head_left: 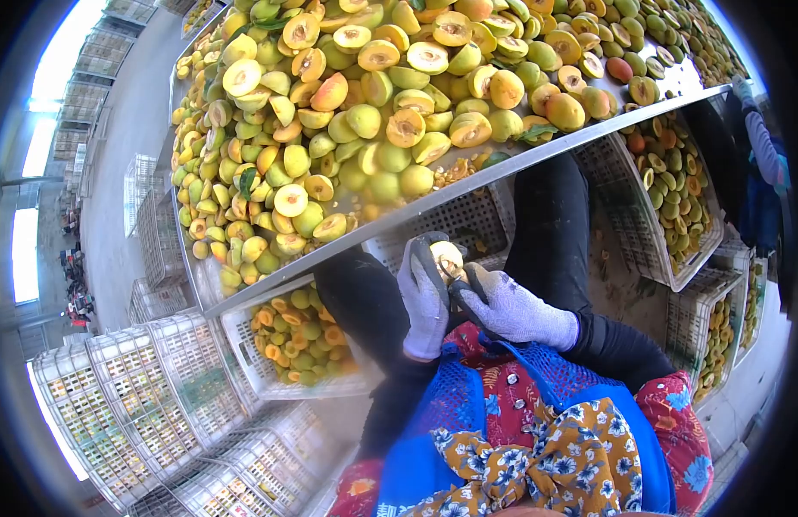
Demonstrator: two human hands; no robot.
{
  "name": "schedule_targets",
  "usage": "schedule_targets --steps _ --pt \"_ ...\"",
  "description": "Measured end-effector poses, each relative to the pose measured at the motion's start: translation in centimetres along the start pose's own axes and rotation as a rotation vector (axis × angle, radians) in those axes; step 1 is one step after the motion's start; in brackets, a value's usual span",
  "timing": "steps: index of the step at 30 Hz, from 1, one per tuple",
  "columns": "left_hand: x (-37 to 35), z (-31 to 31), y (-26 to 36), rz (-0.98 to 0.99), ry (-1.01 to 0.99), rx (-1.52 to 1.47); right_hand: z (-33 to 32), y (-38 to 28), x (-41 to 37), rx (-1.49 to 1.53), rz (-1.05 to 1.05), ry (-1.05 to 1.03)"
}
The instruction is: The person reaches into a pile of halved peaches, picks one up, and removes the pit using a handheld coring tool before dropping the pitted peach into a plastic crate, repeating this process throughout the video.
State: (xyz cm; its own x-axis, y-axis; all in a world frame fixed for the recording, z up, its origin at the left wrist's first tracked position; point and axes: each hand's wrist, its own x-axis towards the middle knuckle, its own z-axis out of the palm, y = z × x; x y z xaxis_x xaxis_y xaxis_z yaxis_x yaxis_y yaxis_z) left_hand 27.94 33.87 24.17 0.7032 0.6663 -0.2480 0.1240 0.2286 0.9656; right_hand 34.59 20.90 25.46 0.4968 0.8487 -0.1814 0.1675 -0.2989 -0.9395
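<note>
My lavender-gloved left hand [423, 300] and right hand [518, 307] grip one pale-fleshed, round cut fruit [447, 255] between them, above my lap, beside the metal-edged worktop [468, 185] heaped with yellow-green fruit halves [405, 127].

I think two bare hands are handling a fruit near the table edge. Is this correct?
Not bare: the head view shows the left hand and right hand in pale purple gloves. They are handling a fruit near the table edge.
</note>
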Motion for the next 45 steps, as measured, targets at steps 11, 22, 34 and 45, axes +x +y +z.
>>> schedule_targets --steps 11,22,34,45 --pt "0.1 -0.9 0.6 0.134 -0.417 0.114 -1.4 2.2 -0.6 2.003 0.779 -0.53" --pt "-2.0 -0.3 0.9 0.191 -0.275 -0.133 -1.8 0.6 -1.5 1.779 0.715 -0.538" --pt "-0.3 -15.8 3.8 0.33 0.828 1.729 -3.0 2.2 1.1 1.459 0.64 -0.353" --pt "10.9 -10.5 1.8 0.322 0.284 1.243 -1.9 4.2 0.9 1.322 0.704 -0.33"
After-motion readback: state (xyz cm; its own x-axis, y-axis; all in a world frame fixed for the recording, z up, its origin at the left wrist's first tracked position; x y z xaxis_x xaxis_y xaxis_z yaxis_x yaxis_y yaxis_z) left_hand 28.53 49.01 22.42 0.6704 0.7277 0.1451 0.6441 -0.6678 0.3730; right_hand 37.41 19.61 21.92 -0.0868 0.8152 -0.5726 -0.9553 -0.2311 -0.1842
